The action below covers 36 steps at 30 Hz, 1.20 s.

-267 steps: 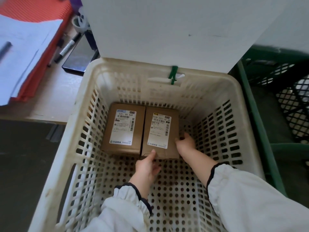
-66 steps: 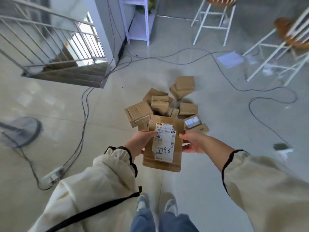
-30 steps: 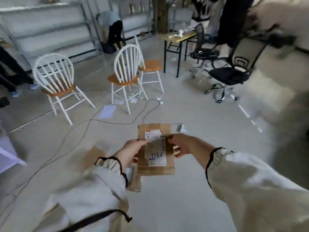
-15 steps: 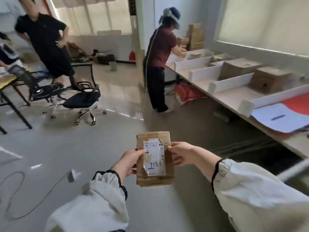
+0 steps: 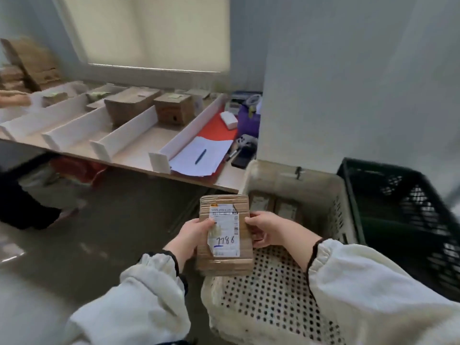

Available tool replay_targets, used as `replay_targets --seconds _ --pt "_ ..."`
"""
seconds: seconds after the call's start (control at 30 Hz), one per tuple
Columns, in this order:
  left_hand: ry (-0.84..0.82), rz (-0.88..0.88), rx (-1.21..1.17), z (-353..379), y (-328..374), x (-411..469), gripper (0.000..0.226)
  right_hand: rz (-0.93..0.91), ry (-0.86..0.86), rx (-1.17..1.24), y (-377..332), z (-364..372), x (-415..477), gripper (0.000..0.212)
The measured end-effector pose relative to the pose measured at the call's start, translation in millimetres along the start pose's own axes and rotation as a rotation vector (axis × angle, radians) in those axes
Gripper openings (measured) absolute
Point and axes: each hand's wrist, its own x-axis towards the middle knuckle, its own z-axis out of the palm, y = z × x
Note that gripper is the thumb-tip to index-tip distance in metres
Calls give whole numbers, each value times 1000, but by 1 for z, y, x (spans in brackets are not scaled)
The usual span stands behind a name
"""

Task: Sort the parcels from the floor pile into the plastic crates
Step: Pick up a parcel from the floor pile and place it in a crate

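Note:
I hold a flat brown cardboard parcel (image 5: 224, 260) with a white label marked 7786 in blue ink. My left hand (image 5: 193, 234) grips its left edge and my right hand (image 5: 265, 229) grips its right edge. The parcel hangs over the left rim of a cream perforated plastic crate (image 5: 321, 185). Two brown parcels (image 5: 286, 210) with white labels lie at the crate's far end. A dark green plastic crate (image 5: 398, 195) stands just right of the cream one.
A long table (image 5: 139, 155) with white dividers runs along the left, carrying cardboard boxes (image 5: 132, 105), papers with a pen (image 5: 199, 155) and a phone (image 5: 240, 159). A white wall (image 5: 348, 83) rises behind the crates. Someone's leg and shoe (image 5: 29, 210) show at far left.
I turned from the open room to face the crates. The parcel stays gripped in both hands and now hangs over the cream crate's rim.

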Motion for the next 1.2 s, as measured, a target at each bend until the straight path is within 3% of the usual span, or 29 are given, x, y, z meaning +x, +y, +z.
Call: replay_targets --seconds 0.2,0.37,0.63,0.9,1.03,1.2 --pt "-207 -30 245 80 26 72 32 82 191 225 14 -75 19 12" --pt "-255 -49 420 130 21 116 46 152 288 293 31 -113 39 11" --pt "-112 -231 358 162 -29 180 64 233 276 234 67 -140 119 21" --pt "-100 -308 218 166 -102 242 39 347 202 237 118 -146 209 20" --pt "-72 -377 235 164 -144 271 50 412 202 184 149 -144 239 31" --pt "-65 -393 210 172 -170 289 39 449 214 172 178 -142 271 44"
